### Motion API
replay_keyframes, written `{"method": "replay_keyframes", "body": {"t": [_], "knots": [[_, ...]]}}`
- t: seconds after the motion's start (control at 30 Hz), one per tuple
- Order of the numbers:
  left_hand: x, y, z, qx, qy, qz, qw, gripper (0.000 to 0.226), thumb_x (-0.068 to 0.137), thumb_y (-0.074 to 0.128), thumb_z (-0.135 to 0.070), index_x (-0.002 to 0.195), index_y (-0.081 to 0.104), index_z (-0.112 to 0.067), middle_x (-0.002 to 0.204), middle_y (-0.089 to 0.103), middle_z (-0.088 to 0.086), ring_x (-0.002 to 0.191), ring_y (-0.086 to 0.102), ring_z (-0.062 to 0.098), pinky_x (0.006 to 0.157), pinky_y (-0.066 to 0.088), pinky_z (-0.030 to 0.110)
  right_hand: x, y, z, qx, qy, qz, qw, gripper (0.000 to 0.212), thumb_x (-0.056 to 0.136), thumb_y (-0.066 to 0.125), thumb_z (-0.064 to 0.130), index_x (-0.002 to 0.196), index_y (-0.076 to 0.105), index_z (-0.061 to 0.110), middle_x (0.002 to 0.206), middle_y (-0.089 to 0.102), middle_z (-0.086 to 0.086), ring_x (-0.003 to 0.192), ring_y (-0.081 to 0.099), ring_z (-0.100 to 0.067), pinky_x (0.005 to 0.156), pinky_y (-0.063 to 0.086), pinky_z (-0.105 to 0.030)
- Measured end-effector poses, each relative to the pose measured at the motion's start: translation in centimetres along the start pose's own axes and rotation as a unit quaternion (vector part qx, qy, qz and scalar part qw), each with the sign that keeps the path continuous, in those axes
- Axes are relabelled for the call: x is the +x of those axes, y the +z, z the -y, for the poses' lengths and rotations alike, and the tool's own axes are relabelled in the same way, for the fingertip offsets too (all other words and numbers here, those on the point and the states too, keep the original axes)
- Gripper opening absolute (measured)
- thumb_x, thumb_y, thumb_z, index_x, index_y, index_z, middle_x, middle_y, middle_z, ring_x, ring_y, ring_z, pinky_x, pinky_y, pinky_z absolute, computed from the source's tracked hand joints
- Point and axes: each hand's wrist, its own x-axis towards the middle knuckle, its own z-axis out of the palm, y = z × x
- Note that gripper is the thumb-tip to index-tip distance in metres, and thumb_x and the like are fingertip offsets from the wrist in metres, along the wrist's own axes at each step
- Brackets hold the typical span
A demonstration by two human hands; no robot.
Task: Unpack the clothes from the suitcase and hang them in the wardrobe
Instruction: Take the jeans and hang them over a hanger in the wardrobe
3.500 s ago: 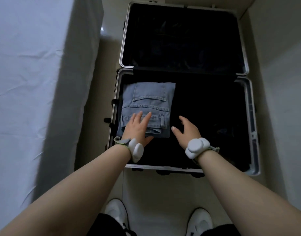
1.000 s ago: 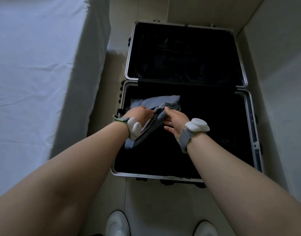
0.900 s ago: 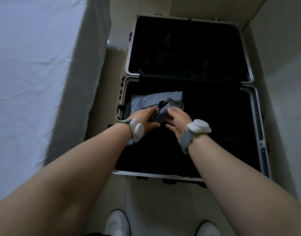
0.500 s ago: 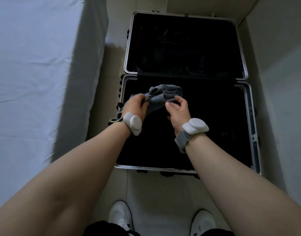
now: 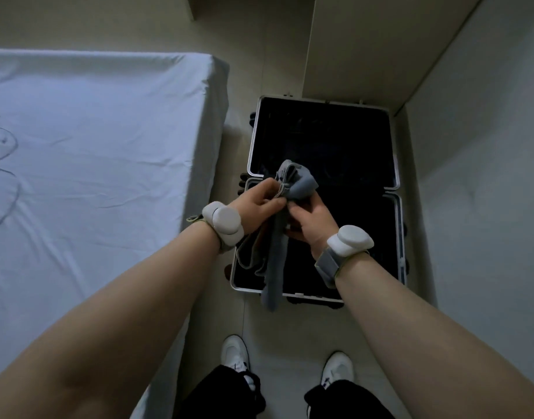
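Observation:
An open silver suitcase (image 5: 396,225) with a black lining lies on the floor in front of me. Above its near half I hold a pair of light blue jeans (image 5: 296,182), bunched at the top, its legs hanging down past the case's front edge. My left hand (image 5: 259,204) grips the bunched waist from the left. My right hand (image 5: 311,219) grips the same bunch from the right, the fingers of both hands nearly touching. I see no other clothes in the case.
A bed with a pale blue sheet (image 5: 93,164) fills the left side, close to the case. A wall (image 5: 483,176) runs along the right and a pale panel (image 5: 365,49) stands behind the case. My white shoes (image 5: 234,352) stand on the narrow floor strip.
The folded jeans have left the suitcase floor and now hang unfolded from both hands. I have stood up, so the case looks smaller and more of the bed shows.

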Motion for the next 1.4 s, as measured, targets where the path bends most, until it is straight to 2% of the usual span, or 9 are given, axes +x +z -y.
{"method": "replay_keyframes", "body": {"t": [0.13, 0.23, 0.43, 0.67, 0.8, 1.0, 1.1, 1.2, 1.4], "knots": [[-5.9, -3.1, -7.7, -0.095, -0.002, -0.031, 0.995, 0.015, 0.083, 0.054, -0.033, 0.093, 0.054, -0.022, 0.086, 0.065, -0.004, 0.083, 0.059, 0.010, 0.080, 0.049, 0.028, -6.3, 2.1, 7.3, -0.012, -0.027, 0.004, 1.000, 0.038, 0.093, 0.055, 0.009, 0.129, 0.046, 0.015, 0.106, 0.064, 0.000, 0.099, 0.064, -0.021, 0.069, 0.057, -0.025], [-8.4, -4.5, -12.0, -0.102, -0.003, -0.108, 0.989, 0.007, 0.087, 0.050, -0.027, 0.087, 0.055, -0.022, 0.090, 0.064, 0.020, 0.080, 0.058, 0.022, 0.076, 0.047, 0.036, -9.7, 4.3, 11.0, -0.058, -0.065, 0.012, 0.996, 0.057, 0.086, 0.067, 0.018, 0.135, 0.040, 0.014, 0.116, 0.062, -0.003, 0.105, 0.062, -0.017, 0.092, 0.052, -0.033], [-15.0, -9.1, -21.6, 0.000, -0.003, -0.265, 0.964, 0.013, 0.098, 0.043, -0.019, 0.086, 0.048, -0.018, 0.071, 0.058, 0.006, 0.065, 0.052, 0.021, 0.066, 0.044, 0.037, -16.7, 8.0, 19.5, -0.154, -0.167, -0.012, 0.974, 0.064, 0.082, 0.053, -0.006, 0.139, 0.033, 0.015, 0.105, 0.054, -0.001, 0.095, 0.054, -0.015, 0.082, 0.042, -0.026], [-26.0, -14.2, -29.3, 0.148, 0.002, -0.378, 0.914, 0.010, 0.099, 0.041, -0.023, 0.098, 0.047, -0.014, 0.068, 0.056, 0.002, 0.065, 0.053, 0.021, 0.067, 0.041, 0.031, -22.6, 11.0, 25.3, -0.267, -0.197, 0.061, 0.941, 0.055, 0.085, 0.055, 0.000, 0.135, 0.036, 0.012, 0.088, 0.052, 0.000, 0.073, 0.053, -0.013, 0.064, 0.043, -0.025], [-31.6, -14.3, -32.0, 0.213, -0.012, -0.409, 0.887, 0.018, 0.098, 0.041, -0.024, 0.109, 0.050, -0.013, 0.079, 0.060, 0.005, 0.079, 0.057, 0.025, 0.071, 0.039, 0.028, -24.5, 12.2, 25.0, -0.339, -0.180, 0.104, 0.918, 0.044, 0.084, 0.059, 0.007, 0.124, 0.042, 0.009, 0.106, 0.058, -0.013, 0.090, 0.055, -0.027, 0.081, 0.045, -0.035], [-41.7, -12.7, -35.2, 0.325, -0.036, -0.430, 0.842, 0.017, 0.099, 0.041, -0.024, 0.110, 0.051, -0.016, 0.098, 0.064, 0.009, 0.088, 0.056, 0.024, 0.076, 0.038, 0.027, -30.4, 17.4, 26.1, -0.376, -0.358, 0.196, 0.832, 0.098, 0.073, 0.075, 0.045, 0.149, 0.018, 0.020, 0.157, 0.017, -0.001, 0.145, 0.013, -0.020, 0.118, 0.017, -0.040], [-46.8, -10.5, -35.1, 0.346, -0.077, -0.436, 0.827, 0.016, 0.098, 0.043, -0.024, 0.109, 0.053, -0.018, 0.099, 0.064, 0.007, 0.091, 0.057, 0.024, 0.080, 0.042, 0.030, -33.9, 20.2, 26.2, -0.368, -0.398, 0.299, 0.785, 0.078, 0.063, 0.078, 0.047, 0.132, 0.046, 0.028, 0.144, 0.041, -0.004, 0.137, 0.031, -0.020, 0.113, 0.028, -0.041], [-52.7, -8.8, -34.7, 0.366, -0.101, -0.472, 0.796, 0.016, 0.097, 0.043, -0.025, 0.108, 0.053, -0.019, 0.094, 0.063, 0.005, 0.087, 0.056, 0.022, 0.079, 0.043, 0.032, -38.2, 23.2, 24.9, -0.322, -0.384, 0.417, 0.758, 0.032, 0.070, 0.080, 0.029, 0.098, 0.065, 0.025, 0.098, 0.069, 0.001, 0.092, 0.063, -0.016, 0.085, 0.049, -0.035], [-65.6, -8.0, -34.5, 0.363, -0.176, -0.535, 0.743, 0.021, 0.089, 0.058, -0.037, 0.106, 0.055, -0.024, 0.090, 0.063, -0.008, 0.078, 0.056, 0.012, 0.077, 0.044, 0.027, -46.9, 29.4, 21.4, -0.280, -0.432, 0.464, 0.720, 0.018, 0.082, 0.068, 0.014, 0.100, 0.065, 0.012, 0.090, 0.069, -0.003, 0.085, 0.064, -0.019, 0.075, 0.051, -0.029]]}}
